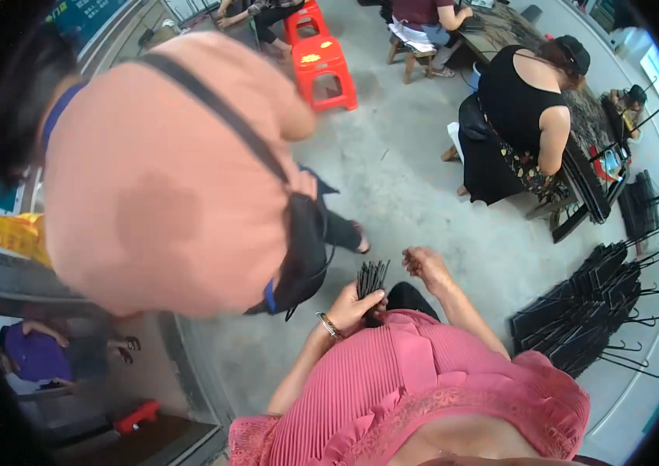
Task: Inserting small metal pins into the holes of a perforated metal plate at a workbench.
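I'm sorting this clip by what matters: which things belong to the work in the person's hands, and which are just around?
In the work:
- bundle of thin black rods, gripped in the left hand
- right hand, fingers pinched together beside the bundle

Just around:
- pile of black hangers on the floor
- red stools
- person in a peach shirt

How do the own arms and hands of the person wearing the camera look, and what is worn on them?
Both forearms are bare, with no sleeves reaching them and no gloves. The left hand has a thin metal bracelet at its wrist. The right hand shows no bracelet or watch. The pink pleated top ends with ruffled edges near the shoulders.
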`<state>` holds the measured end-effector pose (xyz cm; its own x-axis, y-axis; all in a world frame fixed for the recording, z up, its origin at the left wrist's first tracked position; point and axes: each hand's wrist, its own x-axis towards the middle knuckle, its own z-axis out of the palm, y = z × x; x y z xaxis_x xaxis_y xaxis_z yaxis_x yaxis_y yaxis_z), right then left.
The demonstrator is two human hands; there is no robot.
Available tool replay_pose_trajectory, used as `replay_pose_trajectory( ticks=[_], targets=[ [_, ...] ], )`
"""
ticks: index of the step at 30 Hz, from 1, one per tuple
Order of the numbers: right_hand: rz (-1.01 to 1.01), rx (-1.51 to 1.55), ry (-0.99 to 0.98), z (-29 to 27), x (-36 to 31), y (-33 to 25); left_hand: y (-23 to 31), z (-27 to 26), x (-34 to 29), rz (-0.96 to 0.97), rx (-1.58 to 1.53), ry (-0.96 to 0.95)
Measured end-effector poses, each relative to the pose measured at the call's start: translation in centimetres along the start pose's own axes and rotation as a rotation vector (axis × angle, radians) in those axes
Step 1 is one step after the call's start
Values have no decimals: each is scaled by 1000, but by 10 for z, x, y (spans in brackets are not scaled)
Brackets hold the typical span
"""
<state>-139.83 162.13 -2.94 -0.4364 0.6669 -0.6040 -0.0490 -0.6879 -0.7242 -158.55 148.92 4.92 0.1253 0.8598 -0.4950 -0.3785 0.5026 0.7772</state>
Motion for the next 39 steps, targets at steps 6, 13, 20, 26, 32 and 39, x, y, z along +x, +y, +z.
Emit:
replay_pose_trajectory(
  ticks=[6, 13, 20, 26, 32, 39],
  targets=[
    [80, -202, 77, -41, 60, -29, 61, -21, 90, -14, 19, 132],
    [131, -184, 11, -63, 211, -118, 99, -51, 221, -20, -59, 318],
    [127, -286, -54, -44, 359, -276, 234, -55, 340, 39, -26, 563],
    [14, -375, -155, -14, 496, -361, 262, -106, 397, -21, -232, 910],
    [-283, -20, 165, -29, 577, -490, 308, -199, 478, 106, -373, 762],
    [-900, 43, 477, -35, 627, -709, 417, -279, 543, 128, -302, 809]
  ],
)
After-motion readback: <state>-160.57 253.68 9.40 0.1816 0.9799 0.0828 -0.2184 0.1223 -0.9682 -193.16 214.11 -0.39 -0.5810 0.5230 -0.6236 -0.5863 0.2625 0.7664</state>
